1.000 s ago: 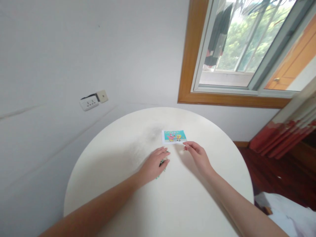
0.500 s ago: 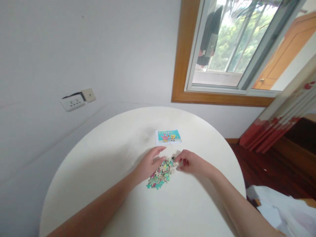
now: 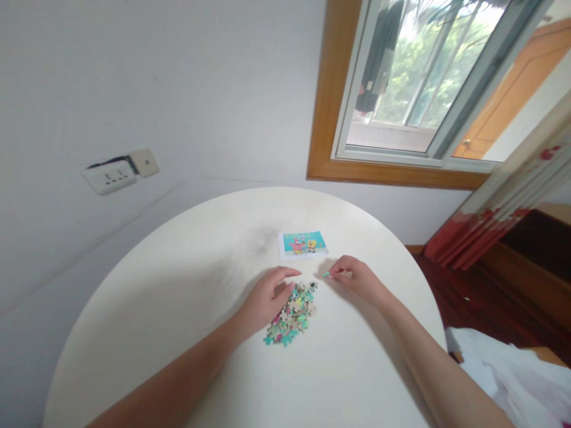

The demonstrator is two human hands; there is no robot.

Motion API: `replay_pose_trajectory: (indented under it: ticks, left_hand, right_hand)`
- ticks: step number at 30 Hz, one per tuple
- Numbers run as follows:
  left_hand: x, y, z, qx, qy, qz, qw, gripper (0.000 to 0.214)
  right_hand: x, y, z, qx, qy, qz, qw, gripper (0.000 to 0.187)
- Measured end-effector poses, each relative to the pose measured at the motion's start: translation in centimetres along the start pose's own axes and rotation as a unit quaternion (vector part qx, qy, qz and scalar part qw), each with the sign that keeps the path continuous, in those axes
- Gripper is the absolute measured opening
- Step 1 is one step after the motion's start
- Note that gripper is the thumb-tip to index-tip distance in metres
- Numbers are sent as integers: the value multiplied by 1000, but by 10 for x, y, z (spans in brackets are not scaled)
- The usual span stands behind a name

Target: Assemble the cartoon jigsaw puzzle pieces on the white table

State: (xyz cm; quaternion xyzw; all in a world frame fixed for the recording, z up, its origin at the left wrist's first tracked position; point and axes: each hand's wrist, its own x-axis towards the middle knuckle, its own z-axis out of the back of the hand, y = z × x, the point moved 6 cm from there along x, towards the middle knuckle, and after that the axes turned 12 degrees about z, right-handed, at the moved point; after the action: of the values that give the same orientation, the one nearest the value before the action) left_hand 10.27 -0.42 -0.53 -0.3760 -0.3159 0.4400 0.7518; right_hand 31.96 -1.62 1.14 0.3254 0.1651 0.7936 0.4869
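From the head camera, we look down on a round white table (image 3: 178, 333), its near edge running out of the frame at the bottom. Here's our right hand (image 3: 357, 280), thumb and fingertips pinched together on a small piece (image 3: 327, 275), held beyond the right of the pile. We catch a bit of teal on it, but the fingers cover part and the print is too small to read.

Over to our left hand (image 3: 264, 302): thumb and forefinger stand well parted in a loose curve, the thumb at the pile's left edge. The palm faces away from us, so we can't tell whether the thumb touches a piece, and the lower fingers are tucked out of sight.

And the pile (image 3: 292, 318) itself, jigsaw pieces heaped right beside that hand, teal, tan, yellow and pink; they overlap so much we can't count them, and the hand hides some on the left. Just beyond both hands lies the card (image 3: 303, 245), a pink figure and a yellow one on blue, its lettering too blurred for us to read.

Up right, the window (image 3: 401, 83) is cut off by the top edge, and down in the corner we get white cloth (image 3: 508, 374), cropped by the frame.
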Motion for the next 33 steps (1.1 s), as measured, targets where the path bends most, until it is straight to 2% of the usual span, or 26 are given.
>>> replay_pose_trajectory:
  ticks: [2,5,11,16,19,21,23,25,28,33]
  left_hand:
    - [-2,-6,-1,49,6,-29,998,26]
    - [-3,-10,0,72,4,-42,997,26]
    - [-2,-10,1,72,-6,-41,997,24]
    - [-3,-11,1,76,-7,-40,996,23]
    - [-2,-10,1,71,-14,-39,997,24]
    - [-2,-9,0,64,-21,-39,997,24]
    - [-1,-7,0,57,-27,-38,997,24]
    - [-1,-5,0,48,-32,-37,998,25]
    - [-1,-2,0,35,-35,-37,998,27]
    - [-1,-1,-1,36,-33,-40,998,26]
  right_hand:
    - [0,-17,7,-45,-24,-44,998,13]
    - [-1,-32,12,-126,-26,-98,987,17]
    - [-3,-32,13,-247,-7,-139,959,19]
    - [-3,-32,16,-289,-32,-149,945,16]
    - [0,-18,16,-284,-70,-99,951,13]
    - [2,3,8,-246,-77,-21,966,16]
    - [2,28,-6,-175,-41,75,981,18]
    - [-2,47,-21,-116,5,131,985,19]
    - [-8,59,-32,-97,36,145,984,19]
    - [-9,54,-38,-68,53,141,986,25]
